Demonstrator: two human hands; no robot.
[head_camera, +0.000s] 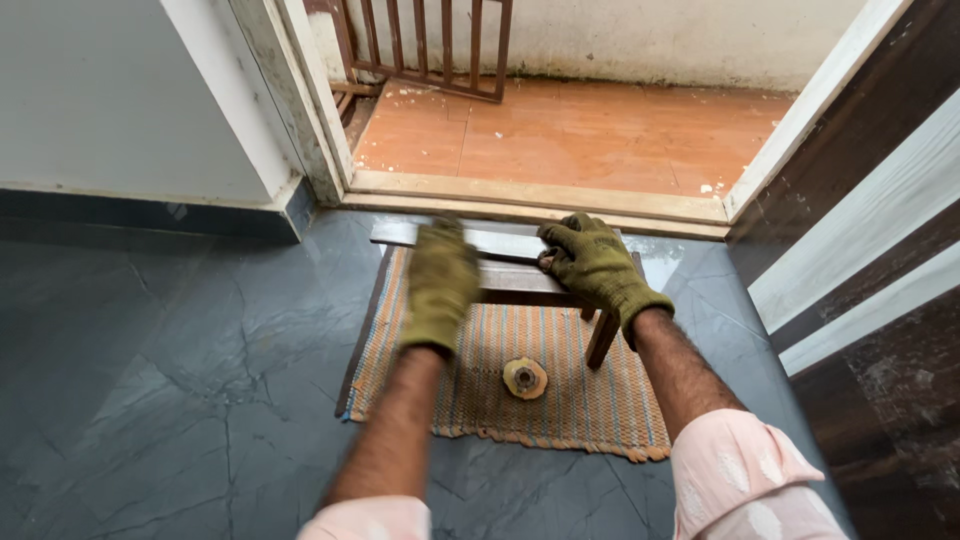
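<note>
Gloves on both: left hand (440, 285) flat on metal bar (510, 241), fingers straight; right hand (593, 265) curled over bar's end atop stool (560, 290), mat (580, 385) underneath.

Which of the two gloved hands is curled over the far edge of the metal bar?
The right hand: its fingers hook over the bar, while the left hand lies flatter and looks blurred.
</note>
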